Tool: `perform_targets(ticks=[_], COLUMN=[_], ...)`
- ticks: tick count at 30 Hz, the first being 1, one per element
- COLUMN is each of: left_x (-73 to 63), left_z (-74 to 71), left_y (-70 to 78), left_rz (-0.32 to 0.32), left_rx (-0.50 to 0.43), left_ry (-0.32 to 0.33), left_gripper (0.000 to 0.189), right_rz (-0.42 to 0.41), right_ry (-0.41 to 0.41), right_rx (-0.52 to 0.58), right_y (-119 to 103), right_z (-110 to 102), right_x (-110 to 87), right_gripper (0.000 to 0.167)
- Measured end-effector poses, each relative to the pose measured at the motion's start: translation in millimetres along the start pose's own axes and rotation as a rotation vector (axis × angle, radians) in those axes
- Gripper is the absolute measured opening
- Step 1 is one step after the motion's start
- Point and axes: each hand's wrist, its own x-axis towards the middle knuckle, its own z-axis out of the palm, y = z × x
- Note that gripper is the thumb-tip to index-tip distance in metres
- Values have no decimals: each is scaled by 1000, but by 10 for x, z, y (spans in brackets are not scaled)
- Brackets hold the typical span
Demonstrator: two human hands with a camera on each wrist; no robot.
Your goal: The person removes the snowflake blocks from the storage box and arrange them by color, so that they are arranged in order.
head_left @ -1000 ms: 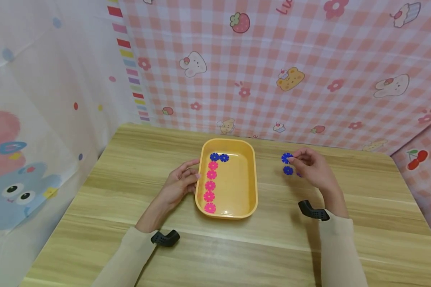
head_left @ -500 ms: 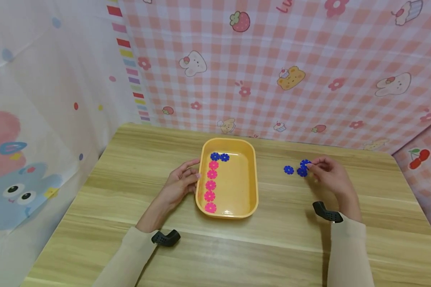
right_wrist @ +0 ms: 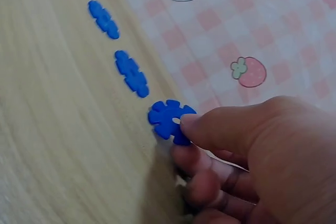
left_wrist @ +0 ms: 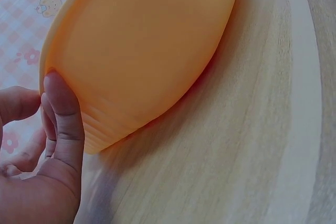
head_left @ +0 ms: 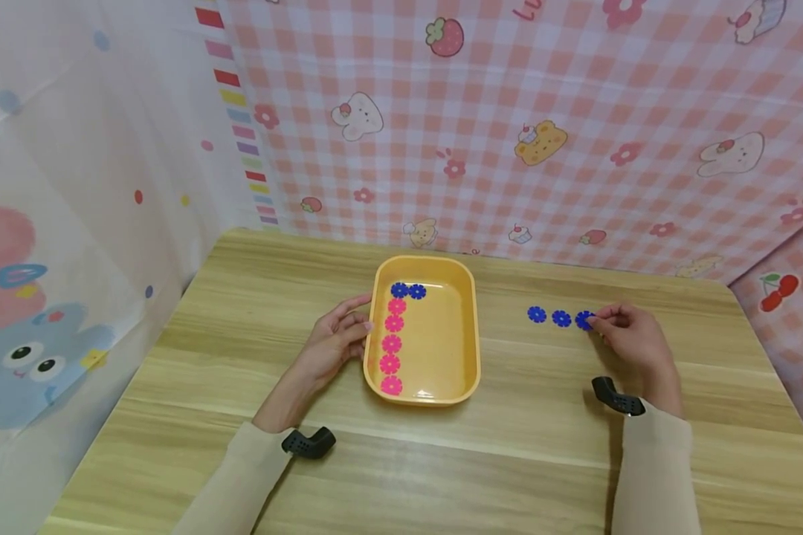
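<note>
A yellow tray (head_left: 442, 405) stands mid-table, with a column of several pink snowflake discs (head_left: 392, 344) along its left side and two blue snowflake discs (head_left: 417, 292) at its far end. My left hand (head_left: 331, 342) holds the tray's left rim between thumb and fingers; the left wrist view shows the tray's outer wall (left_wrist: 142, 45) beside the thumb. To the right of the tray, my right hand (head_left: 636, 338) pinches a blue snowflake disc (right_wrist: 167, 120) by its edge. Two more blue discs, a middle one (head_left: 561, 319) and a left one (head_left: 537, 314), lie beside it in a row.
The wood-grain table (head_left: 401, 475) carries everything. Behind it hangs a pink checked cloth (head_left: 482, 96), and a white printed cloth (head_left: 107, 148) covers the left side. Each wrist wears a black camera mount, the left one (head_left: 309, 443) and the right one (head_left: 618, 396).
My right hand has moved right and toward me with the blue snowflake disc, from above the other two to the right end of their row. My left hand has stayed on the tray.
</note>
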Motion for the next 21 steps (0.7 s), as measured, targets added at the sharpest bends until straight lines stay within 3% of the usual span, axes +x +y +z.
perform_targets(ticks=[10, 15, 21], left_x=[2, 4, 2], left_z=[-8, -5, -11], left_y=[-3, -4, -10], left_rz=[2, 5, 2], left_rx=[-2, -2, -4], left_ry=[-3, -7, -5], left_gripper=[56, 57, 57], right_rz=[92, 132, 121], right_ry=[80, 118, 82], right_rx=[-73, -33, 25], right_y=[-3, 9, -5], right_z=[102, 115, 47], right_x=[50, 63, 19], right_gripper=[37, 32, 46])
